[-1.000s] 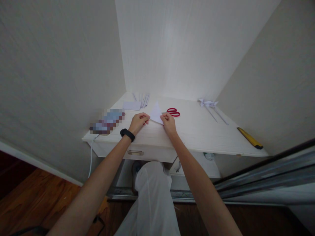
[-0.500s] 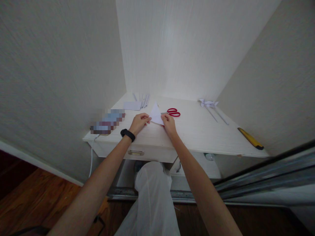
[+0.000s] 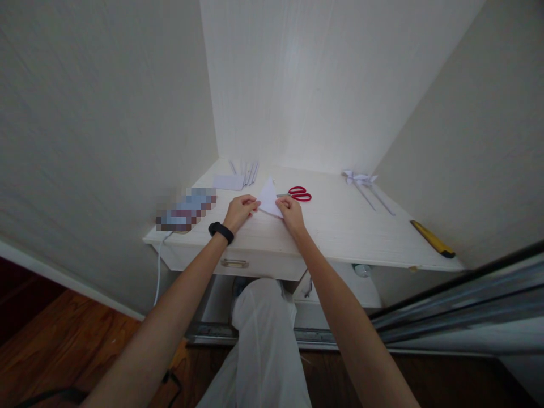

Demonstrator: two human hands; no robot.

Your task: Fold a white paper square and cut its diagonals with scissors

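A piece of white paper point(image 3: 268, 199), folded to a triangle with its tip pointing away from me, is held just above the desk. My left hand point(image 3: 241, 211) pinches its left corner between thumb and fingers. On the opposite side my right hand point(image 3: 290, 211) grips the paper's right edge. Red-handled scissors point(image 3: 300, 194) lie just beyond my right hand, their blades partly hidden by the hand and the paper.
On the white desk point(image 3: 340, 232), several rolled paper sticks point(image 3: 250, 173) and a flat paper sheet point(image 3: 228, 182) lie back left. A blurred-out object point(image 3: 187, 209) with a white cable point(image 3: 160, 272) sits left. Paper pinwheels point(image 3: 360, 179) rest back right, a yellow-handled tool point(image 3: 432, 239) at the right edge.
The folded paper has tilted slightly, its tip shifting a little to the right. Both hands keep hold of it and have barely moved.
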